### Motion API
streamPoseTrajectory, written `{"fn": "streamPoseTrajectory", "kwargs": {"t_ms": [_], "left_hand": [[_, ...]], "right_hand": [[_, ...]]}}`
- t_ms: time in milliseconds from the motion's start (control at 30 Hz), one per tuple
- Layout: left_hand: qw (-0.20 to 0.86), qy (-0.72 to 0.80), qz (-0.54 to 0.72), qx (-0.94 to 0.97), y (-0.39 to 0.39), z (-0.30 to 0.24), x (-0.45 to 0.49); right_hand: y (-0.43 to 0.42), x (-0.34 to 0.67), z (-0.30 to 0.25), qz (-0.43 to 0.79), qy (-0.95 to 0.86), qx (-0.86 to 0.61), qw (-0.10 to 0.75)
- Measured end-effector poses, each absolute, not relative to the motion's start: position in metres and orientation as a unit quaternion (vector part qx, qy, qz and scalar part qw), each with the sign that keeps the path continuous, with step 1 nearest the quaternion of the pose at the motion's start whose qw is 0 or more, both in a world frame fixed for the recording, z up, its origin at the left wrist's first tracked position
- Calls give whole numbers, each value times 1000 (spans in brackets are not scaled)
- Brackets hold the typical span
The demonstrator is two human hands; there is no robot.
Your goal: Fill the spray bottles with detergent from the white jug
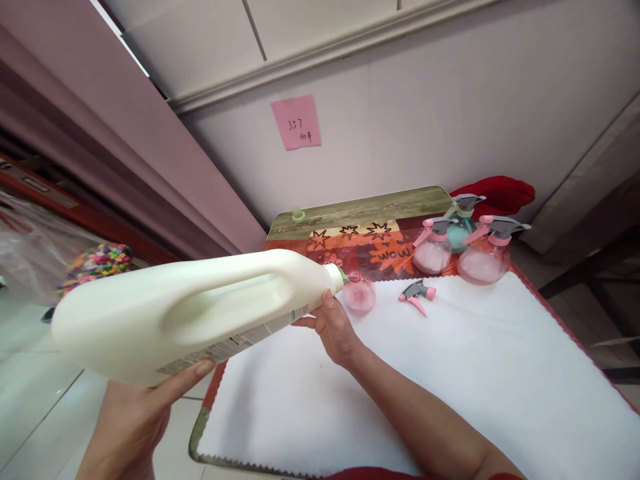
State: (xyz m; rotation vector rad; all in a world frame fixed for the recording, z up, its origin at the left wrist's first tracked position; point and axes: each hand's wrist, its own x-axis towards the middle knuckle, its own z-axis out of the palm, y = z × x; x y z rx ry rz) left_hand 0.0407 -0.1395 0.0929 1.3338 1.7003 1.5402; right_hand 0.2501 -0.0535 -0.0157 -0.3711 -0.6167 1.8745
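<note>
A big white jug (190, 310) with a moulded handle lies tipped on its side above the table's left edge. Its neck points down into a small open pink bottle (359, 293) standing on the white cloth (450, 373). My left hand (135, 420) cups the jug's base from below, fingers curled on it. My right hand (333, 327) props the jug's neck, thumb and fingers closed against it, right beside the pink bottle. A loose grey and pink spray head (419, 293) lies on the cloth just right of the bottle.
Three spray bottles stand at the table's far right: two pink (434, 248) (487, 257) and a teal one (463, 223). A green cap (299, 215) sits on the far left corner. A red cloth (500, 193) lies behind; a pink note (296, 122) hangs on the wall.
</note>
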Motion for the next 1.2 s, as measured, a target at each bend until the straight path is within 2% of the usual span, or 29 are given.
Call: {"fn": "streamPoseTrajectory", "kwargs": {"t_ms": [1200], "left_hand": [[240, 626, 559, 489, -141, 99, 43]], "right_hand": [[-54, 252, -11, 787, -260, -154, 537]]}}
